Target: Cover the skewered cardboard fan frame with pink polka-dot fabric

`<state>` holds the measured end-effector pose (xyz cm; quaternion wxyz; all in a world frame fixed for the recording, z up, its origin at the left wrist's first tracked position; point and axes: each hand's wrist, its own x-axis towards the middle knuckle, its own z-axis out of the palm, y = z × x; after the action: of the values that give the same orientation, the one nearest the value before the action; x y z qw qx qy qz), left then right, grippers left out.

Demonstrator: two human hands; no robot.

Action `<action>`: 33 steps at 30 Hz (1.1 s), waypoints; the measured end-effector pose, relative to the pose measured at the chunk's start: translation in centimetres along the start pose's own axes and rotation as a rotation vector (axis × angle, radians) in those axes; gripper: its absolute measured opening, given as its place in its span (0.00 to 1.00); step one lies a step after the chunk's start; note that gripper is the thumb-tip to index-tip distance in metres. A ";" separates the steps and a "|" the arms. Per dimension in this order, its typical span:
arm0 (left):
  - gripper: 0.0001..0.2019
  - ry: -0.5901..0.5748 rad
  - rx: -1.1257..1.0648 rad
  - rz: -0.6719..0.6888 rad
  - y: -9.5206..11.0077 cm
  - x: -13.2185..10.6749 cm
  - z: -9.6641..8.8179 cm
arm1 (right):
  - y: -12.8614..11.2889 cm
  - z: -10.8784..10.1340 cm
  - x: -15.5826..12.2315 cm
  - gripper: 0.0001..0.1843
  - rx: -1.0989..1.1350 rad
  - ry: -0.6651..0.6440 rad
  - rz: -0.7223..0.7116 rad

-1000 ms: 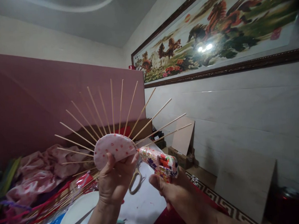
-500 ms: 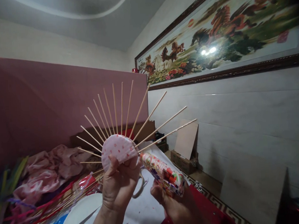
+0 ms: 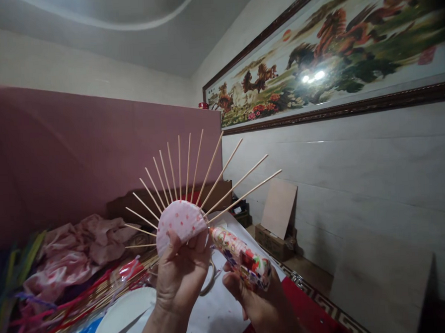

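My left hand is raised and pinches a pink, red-dotted fabric disc from below, thumb on its front. Several thin wooden sticks fan out from the disc's upper edge like rays. My right hand grips a glue gun wrapped in flowery patterned tape. Its nozzle touches the disc's right edge, at the foot of the lowest right stick.
A white-covered table lies below, with scissors behind my hands, a white plate, loose sticks, coloured strips and crumpled pink fabric at left. A pink panel stands behind. Cardboard sheets and a box lean on the right wall under a framed horse picture.
The disc and sticks have turned and shifted slightly right and down; the fan looks narrower. The glue gun has tilted steeper, its nozzle staying at the disc's right edge.
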<state>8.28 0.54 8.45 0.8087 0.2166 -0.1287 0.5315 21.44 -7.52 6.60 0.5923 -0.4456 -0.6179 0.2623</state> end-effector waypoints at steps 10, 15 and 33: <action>0.18 0.041 -0.002 0.000 -0.1 0.2 -0.4 | 0.8 0.5 0.4 0.20 0.047 0.023 -0.011; 0.18 0.057 0.013 0.019 -0.3 0.0 -0.5 | 0.3 0.8 0.5 0.20 0.047 0.037 -0.018; 0.18 0.452 0.086 0.097 -1.5 -0.2 2.0 | -0.3 1.2 1.3 0.23 0.113 0.098 0.064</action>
<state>9.62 -1.09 9.81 0.7805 0.1199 0.0682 0.6097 20.33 -6.23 7.29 0.6375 -0.4433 -0.5578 0.2933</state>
